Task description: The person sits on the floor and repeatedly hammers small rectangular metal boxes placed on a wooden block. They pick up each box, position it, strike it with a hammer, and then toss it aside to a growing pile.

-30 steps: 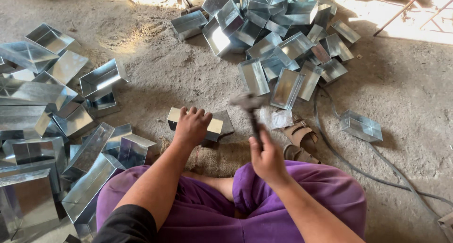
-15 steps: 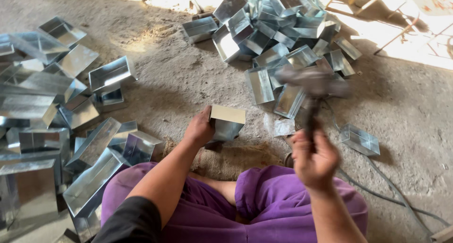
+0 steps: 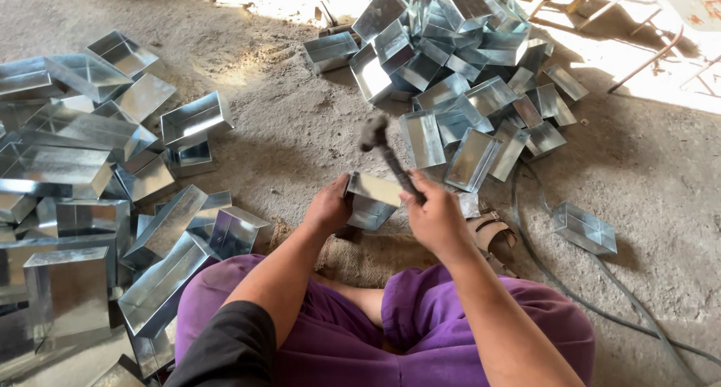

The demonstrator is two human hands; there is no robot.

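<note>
The person sits on the dusty concrete floor (image 3: 300, 139) with legs in purple trousers (image 3: 420, 334) spread to either side. The left hand (image 3: 328, 207) is wrapped around the side of a small rectangular tray of shiny galvanised sheet metal (image 3: 372, 201), which stands tilted on its edge just in front of the knees, over what looks like a worn scrap of sacking. The right hand (image 3: 435, 218) is closed tight around the dark handle of a steel-headed hammer (image 3: 383, 150), whose head is raised above and slightly behind the tray, clear of it.

The tray looks light and thin-walled: stiff along its folded corners, but likely to dent or spring under a blow, and its cut rims are probably sharp. Its smooth zinc surface would slip in a loose grip, so a hold across the flat outer wall, thumb and fingers kept away from the rim being struck, seems the safest place. The hammer is the heavier piece, weighted at the head, and is best gripped low on the handle.

To the left a heap of larger sheet-metal boxes (image 3: 82, 169) lies scattered, well apart from the hands. Ahead and to the right a second pile of small trays (image 3: 458, 71) is stacked loosely. A single tray (image 3: 584, 228) lies by itself at the right, near a dark cable (image 3: 556, 282) and a brown sandal (image 3: 492, 233).
</note>
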